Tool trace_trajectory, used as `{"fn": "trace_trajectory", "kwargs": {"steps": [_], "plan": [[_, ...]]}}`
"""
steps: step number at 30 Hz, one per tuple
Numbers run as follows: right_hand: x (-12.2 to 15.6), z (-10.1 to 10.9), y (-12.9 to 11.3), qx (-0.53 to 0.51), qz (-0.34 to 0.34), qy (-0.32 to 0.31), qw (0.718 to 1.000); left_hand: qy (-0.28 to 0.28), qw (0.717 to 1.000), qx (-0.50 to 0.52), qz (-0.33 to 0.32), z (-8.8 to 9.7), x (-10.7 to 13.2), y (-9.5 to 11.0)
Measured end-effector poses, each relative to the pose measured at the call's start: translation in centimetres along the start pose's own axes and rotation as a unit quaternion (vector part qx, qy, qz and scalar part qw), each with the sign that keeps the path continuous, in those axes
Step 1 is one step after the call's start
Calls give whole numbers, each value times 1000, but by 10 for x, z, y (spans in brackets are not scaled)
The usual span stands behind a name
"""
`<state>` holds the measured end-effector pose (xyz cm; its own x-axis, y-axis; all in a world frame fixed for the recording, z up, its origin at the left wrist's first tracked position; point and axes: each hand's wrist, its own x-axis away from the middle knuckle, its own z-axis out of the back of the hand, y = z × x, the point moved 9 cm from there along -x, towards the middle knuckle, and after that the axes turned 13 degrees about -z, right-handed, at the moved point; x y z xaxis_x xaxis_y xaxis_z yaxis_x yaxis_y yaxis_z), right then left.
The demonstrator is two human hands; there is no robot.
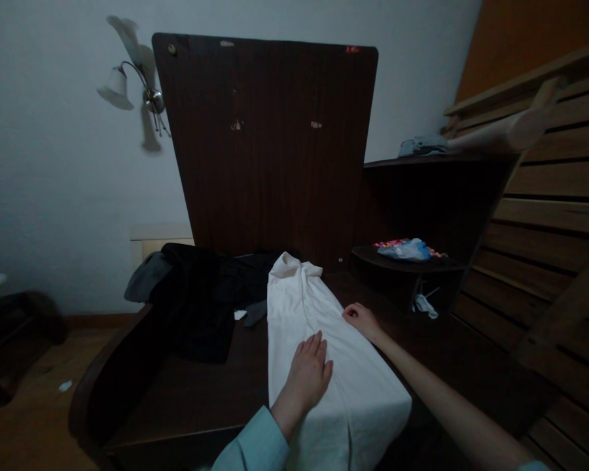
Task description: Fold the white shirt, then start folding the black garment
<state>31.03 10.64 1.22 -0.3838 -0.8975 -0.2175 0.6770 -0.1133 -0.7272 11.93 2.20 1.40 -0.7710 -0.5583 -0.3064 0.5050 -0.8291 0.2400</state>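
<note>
A long white garment (319,327), seemingly trousers folded lengthwise, lies on a dark wooden desk (191,399). Its far end is bunched, and the near end drapes over the front edge. My left hand (310,373) rests flat on the cloth near the middle, palm down, with the fingers stretched out. At the garment's right edge, my right hand (362,320) has its fingers curled together, pinching the cloth there. The fingertips of that hand are partly hidden.
Dark clothes (191,301) are heaped at the desk's left back, with a small white scrap (239,315) beside them. An upright dark board (269,150) stands behind. Corner shelves (407,265) at right hold a plastic bag (405,250). A slatted wooden frame (544,229) stands far right.
</note>
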Motion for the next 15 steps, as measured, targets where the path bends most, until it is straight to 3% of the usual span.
{"fn": "trace_trajectory", "kwargs": {"steps": [5, 15], "plan": [[-3, -2, -1, 12, 23, 10, 1000, -7, 1000, -3, 5, -1, 0, 0], [-9, -2, 4, 8, -27, -9, 1000, -8, 1000, 0, 10, 2, 0, 0]]}}
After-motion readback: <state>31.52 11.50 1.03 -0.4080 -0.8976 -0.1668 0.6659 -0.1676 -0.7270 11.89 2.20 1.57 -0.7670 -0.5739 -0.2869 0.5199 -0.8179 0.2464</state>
